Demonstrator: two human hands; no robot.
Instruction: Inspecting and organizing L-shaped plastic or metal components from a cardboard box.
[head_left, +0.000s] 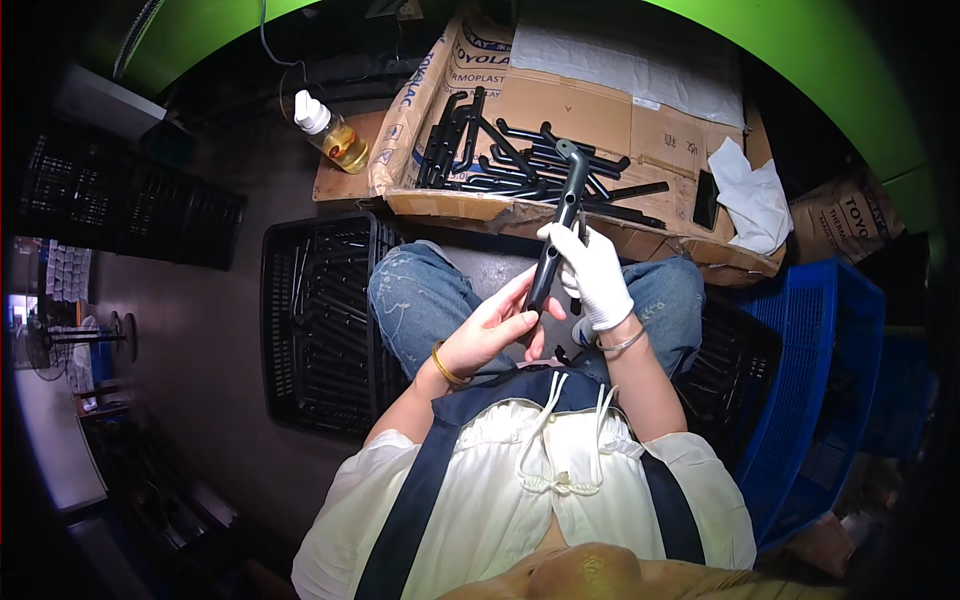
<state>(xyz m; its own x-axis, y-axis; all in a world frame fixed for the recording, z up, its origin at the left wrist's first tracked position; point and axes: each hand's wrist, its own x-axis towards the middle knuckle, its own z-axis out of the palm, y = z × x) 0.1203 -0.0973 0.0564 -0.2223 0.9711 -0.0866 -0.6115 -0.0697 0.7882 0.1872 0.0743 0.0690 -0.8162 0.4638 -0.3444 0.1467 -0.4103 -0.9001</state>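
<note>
A black tube-shaped part (pixel 571 196) with a bent upper end and holes along its side stands tilted between my hands. My bare left hand (pixel 497 325), with a gold bangle at the wrist, has its thumb and fingers about the lower end. Higher up, my right hand (pixel 597 277), in a white glove, closes round the middle. Another dark piece shows partly under the right hand, too hidden to name. Beyond my hands lie several similar black bent tubes (pixel 514 165) in a cut-open cardboard box (pixel 600 112).
A bottle of yellow liquid (pixel 345 148) stands left of the box. At its right side lie a dark phone (pixel 706 199) and white paper (pixel 748 200). A black crate (pixel 272 330) of dark parts is at my left, another (pixel 765 352) at my right, beside blue crates (pixel 800 400).
</note>
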